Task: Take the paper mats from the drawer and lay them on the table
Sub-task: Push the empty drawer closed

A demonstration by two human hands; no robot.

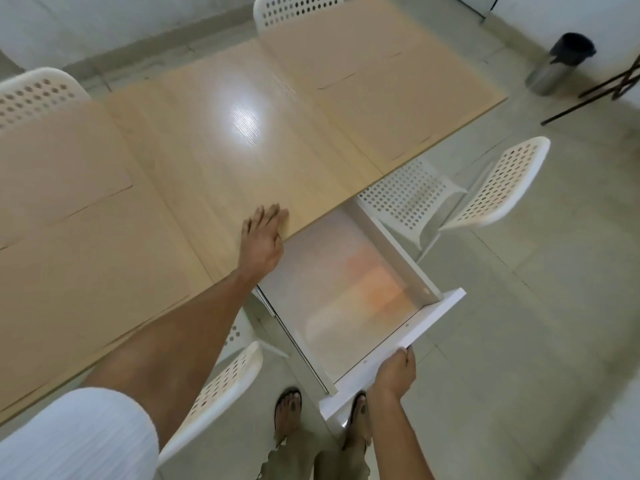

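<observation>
The drawer [346, 299] stands open and looks empty; paper mats [374, 98] cover the surface [221, 150]. Right hand [394, 374] fingers grip the drawer front; left hand [261, 242] rests flat, fingers spread. Closing probably comes next.

Paper mats [377, 102] are lying on the table [221, 161] at its far right and near left, and the drawer [349, 299] is standing pulled out from under the table's right edge. The left hand [261, 242] is resting flat on the tabletop just beside the drawer, while the right hand [394, 374] is gripping the drawer's front panel. Chairs [498, 188] are sitting around the table, and a bin [561, 64] is standing on the floor beyond the far right corner.
</observation>
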